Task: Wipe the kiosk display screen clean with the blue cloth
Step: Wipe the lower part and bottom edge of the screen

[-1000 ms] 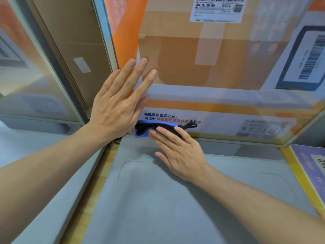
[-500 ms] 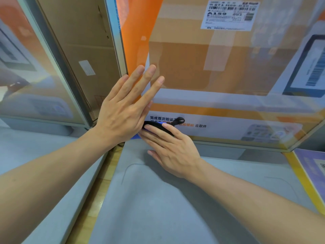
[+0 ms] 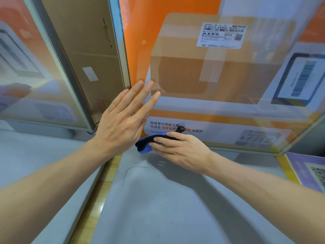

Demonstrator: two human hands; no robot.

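The kiosk display screen [image 3: 219, 76] fills the upper right, showing an orange picture of a cardboard parcel and a white text strip along its bottom. My right hand [image 3: 179, 150] presses the blue cloth [image 3: 146, 145], bunched and dark on top, against the screen's lower left corner. My left hand [image 3: 123, 118] lies flat with fingers spread on the screen's left edge, just above and left of the cloth.
A second kiosk screen [image 3: 31, 76] stands angled at the left, with a brown cardboard panel [image 3: 88, 59] between the two. A grey shelf [image 3: 158, 199] runs below the screen. A purple and yellow card with a QR code [image 3: 309, 171] lies at the right edge.
My right hand slid the cloth left into the corner, then slightly down off the screen's bottom edge, so more blue shows. The view tilted up; my left hand stays flat on the frame.
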